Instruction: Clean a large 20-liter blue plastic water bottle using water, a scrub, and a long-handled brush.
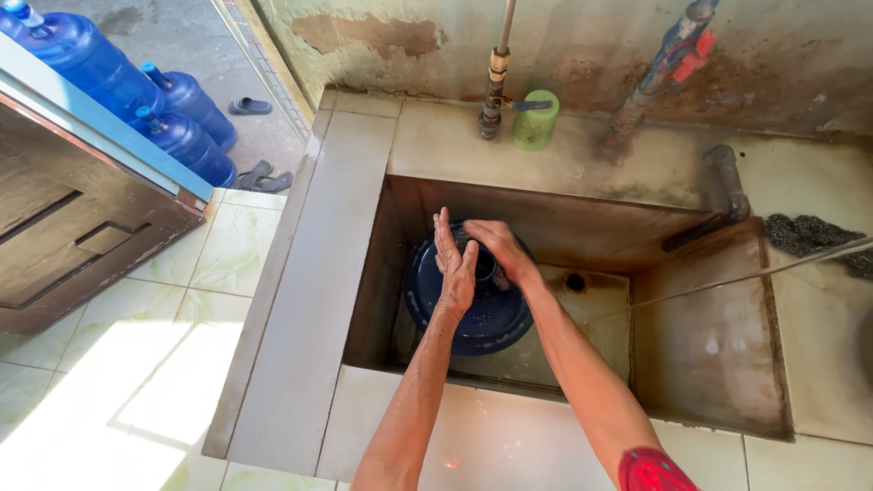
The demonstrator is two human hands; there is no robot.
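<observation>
Sink (300, 300) of stained concrete dominates the scene, a dark blue basin (473, 318) sitting inside near its drain (575, 283). Over the basin, the left hand (453, 259) presses flat while the right hand (498, 247) curls around a small dark object (483, 266) clasped between them. Wet hands could let it slip and drop toward the open drain.

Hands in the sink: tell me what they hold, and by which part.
Both the left hand and right hand clasp a small dark thing over the blue basin; what it is, and which part, cannot be told.
</observation>
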